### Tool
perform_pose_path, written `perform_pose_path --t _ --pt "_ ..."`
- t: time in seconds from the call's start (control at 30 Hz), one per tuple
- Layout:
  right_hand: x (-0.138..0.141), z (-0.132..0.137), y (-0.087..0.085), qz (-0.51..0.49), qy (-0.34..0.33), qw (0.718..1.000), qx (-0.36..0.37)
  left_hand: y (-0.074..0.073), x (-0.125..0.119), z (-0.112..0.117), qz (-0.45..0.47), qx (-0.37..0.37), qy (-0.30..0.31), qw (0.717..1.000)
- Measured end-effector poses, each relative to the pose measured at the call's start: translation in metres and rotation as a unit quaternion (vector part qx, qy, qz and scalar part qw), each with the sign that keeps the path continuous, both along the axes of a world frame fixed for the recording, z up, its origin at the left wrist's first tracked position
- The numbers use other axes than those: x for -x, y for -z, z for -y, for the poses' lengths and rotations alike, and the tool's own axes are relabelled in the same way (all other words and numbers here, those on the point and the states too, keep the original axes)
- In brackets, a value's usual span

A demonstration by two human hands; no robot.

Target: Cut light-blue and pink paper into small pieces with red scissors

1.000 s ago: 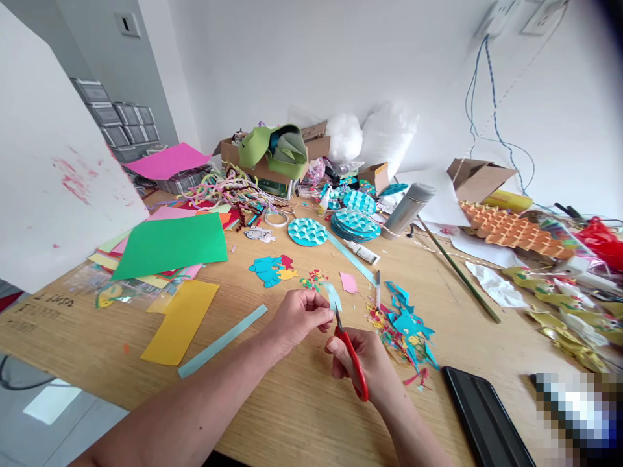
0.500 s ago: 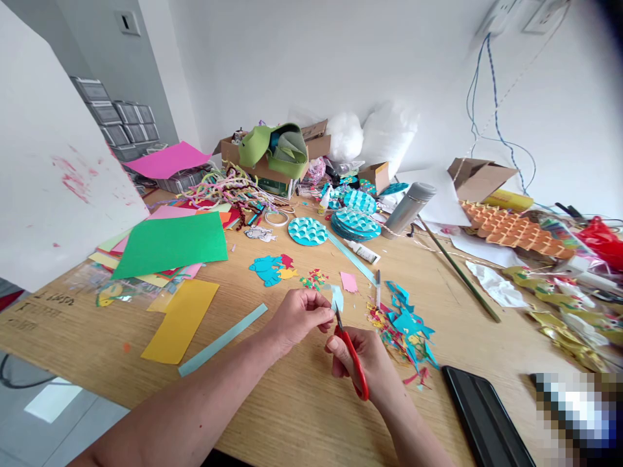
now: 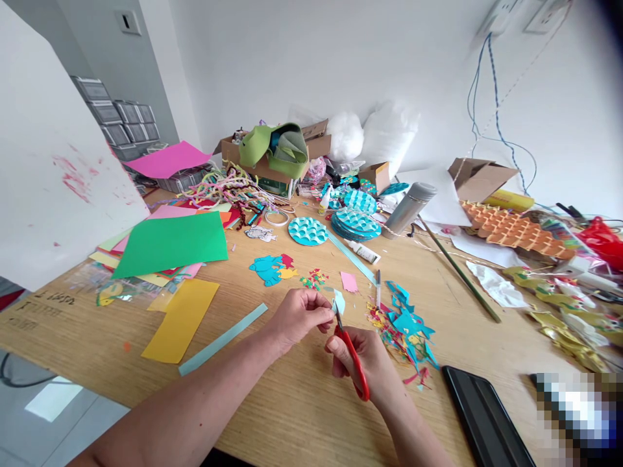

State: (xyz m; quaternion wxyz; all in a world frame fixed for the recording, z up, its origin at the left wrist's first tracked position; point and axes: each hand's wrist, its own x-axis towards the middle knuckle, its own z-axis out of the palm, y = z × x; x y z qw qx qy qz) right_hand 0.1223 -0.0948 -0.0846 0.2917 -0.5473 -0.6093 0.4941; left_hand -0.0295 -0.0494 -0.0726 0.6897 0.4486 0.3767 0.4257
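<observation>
While L hand pinches lt-blue paper (held end hidden), R hand grips part-hidden scissors.

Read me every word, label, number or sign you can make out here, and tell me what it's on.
Nothing reads clearly.
Table, left end: dark handwriting, too blurred.
White tube: label print, too small.
Small bottle: label, too small.
</observation>
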Motion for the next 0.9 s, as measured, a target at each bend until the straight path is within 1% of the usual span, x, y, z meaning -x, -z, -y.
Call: perform_pose_path --t 0.3,0.6,0.9 --pt "0.0016 0.0005 -0.0018 0.014 0.009 1.0 0.004 0.0002 -0.0006 -0.0006 0.007 0.002 -0.011 1.0" --pt "0.0023 0.0011 -0.0055 0.007 0.0 1.0 -0.002 -0.0006 -0.0002 -0.0006 0.0 -0.005 -0.001 1.0" --pt "0.0035 0.0017 -0.0072 0.008 0.008 1.0 0.015 -0.002 0.0003 -0.0022 -0.007 0.003 -0.007 1.0"
